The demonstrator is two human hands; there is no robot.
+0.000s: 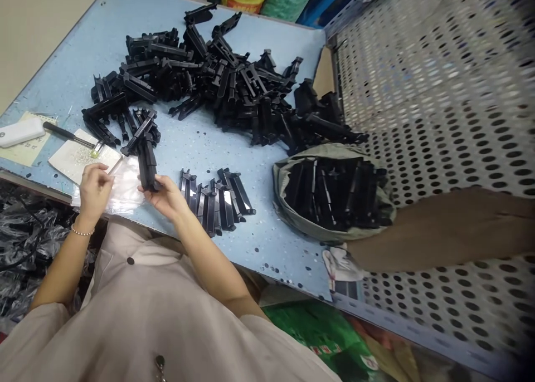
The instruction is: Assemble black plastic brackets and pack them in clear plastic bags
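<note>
My right hand (167,197) grips the lower end of a black plastic part (146,162), which stands up from the fingers near the table's front edge. To its left, my left hand (97,184) has its fingertips pinched together; whatever they hold is too small to make out. Beside that hand lie a white pad (75,158) with tiny bits on it and some clear plastic film (127,190). A black-handled tool (69,133) rests across the pad. Several black parts (217,202) form a row to the right of my right hand.
A large heap of black parts (225,81) spreads over the blue table (267,248). At the right, a cloth sack (280,190) holds more parts beside a perforated metal panel (438,120). A white device (20,133) lies at the left edge. Dark plastic bags (25,248) are below.
</note>
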